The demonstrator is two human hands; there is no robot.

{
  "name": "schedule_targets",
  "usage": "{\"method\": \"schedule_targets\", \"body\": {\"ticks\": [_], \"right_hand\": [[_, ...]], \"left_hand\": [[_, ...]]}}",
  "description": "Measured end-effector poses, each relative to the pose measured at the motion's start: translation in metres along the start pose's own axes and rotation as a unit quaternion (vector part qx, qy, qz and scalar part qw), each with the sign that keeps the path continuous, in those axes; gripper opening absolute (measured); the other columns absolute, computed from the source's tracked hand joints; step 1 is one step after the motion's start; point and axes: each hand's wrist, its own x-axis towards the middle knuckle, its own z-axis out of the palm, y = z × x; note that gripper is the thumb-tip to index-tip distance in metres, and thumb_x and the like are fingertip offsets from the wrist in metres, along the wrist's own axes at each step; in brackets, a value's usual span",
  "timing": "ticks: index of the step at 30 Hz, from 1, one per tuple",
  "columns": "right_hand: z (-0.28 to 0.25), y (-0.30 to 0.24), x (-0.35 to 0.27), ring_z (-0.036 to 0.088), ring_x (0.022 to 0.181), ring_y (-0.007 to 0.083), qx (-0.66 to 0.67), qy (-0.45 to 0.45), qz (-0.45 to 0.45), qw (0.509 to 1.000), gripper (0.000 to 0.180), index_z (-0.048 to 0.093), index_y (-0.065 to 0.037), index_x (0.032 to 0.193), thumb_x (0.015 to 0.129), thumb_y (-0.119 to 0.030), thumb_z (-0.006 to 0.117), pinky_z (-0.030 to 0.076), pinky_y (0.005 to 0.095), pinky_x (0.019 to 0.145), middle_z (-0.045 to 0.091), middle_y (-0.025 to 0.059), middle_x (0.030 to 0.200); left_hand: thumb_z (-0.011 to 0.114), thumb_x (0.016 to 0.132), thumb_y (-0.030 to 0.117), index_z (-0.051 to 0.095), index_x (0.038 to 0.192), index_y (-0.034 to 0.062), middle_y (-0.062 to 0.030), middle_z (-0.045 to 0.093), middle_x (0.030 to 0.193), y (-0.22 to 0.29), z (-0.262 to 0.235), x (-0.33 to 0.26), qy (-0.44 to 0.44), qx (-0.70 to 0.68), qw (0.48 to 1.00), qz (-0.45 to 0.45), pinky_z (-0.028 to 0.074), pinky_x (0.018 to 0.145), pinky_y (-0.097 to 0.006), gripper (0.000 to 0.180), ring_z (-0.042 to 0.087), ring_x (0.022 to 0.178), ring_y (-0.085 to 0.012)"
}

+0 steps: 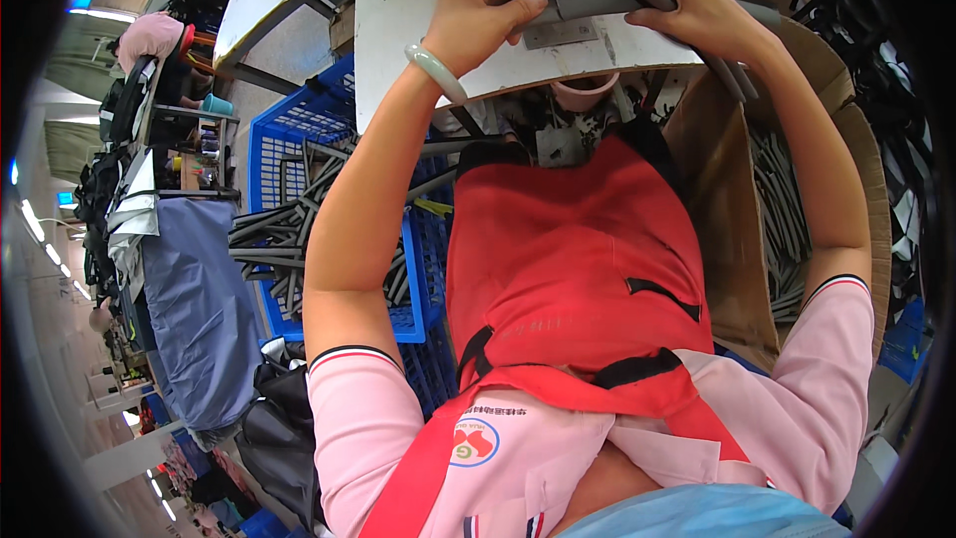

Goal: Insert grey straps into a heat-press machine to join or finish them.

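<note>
Both hands grasp grey strips at a white table, top of frame.
Left hand (483,20) and right hand (697,10) each clench grey strips (607,2); blue crate (299,139) left, cardboard box (732,209) right.

From my feed, the left hand (485,22) covers one end of the grey strips (597,0) on the white table (418,30), and the right hand (697,10) covers the other. Below the table's near edge, the red apron (578,269) hides my lap. The far table edge is cut off.
</note>
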Motion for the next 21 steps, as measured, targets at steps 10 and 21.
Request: {"method": "schedule_targets", "body": {"ticks": [10, 21], "right_hand": [[0.003, 0.02, 0.017, 0.055, 0.08, 0.0184, 0.024, -0.051, 0.073, 0.996, 0.045, 0.057, 0.0, 0.117, 0.08, -0.022, 0.069, 0.046, 0.0329, 0.078, 0.064, 0.0125, 0.089], [-0.02, -0.002, 0.034, 0.064, 0.08, 0.0278, -0.018, -0.097, 0.143, 0.985, 0.044, 0.061, 0.003, 0.1, 0.076, -0.032, 0.075, 0.048, 0.0401, 0.072, 0.066, 0.0205, 0.084]], "left_hand": [[0.07, 0.086, 0.021, 0.069, 0.105, -0.0041, -0.0014, 0.056, 0.062, -0.017, 0.004, 0.029, -0.013, -0.004, 1.0, -0.027, 0.032, 0.046, -0.02, 0.032, 0.045, 0.051, -0.0054], [0.068, 0.087, 0.017, 0.069, 0.105, -0.0023, -0.0028, 0.058, 0.065, -0.02, -0.004, 0.042, -0.014, -0.021, 1.0, 0.003, 0.032, 0.047, -0.021, 0.027, 0.046, 0.052, -0.0056]]}}
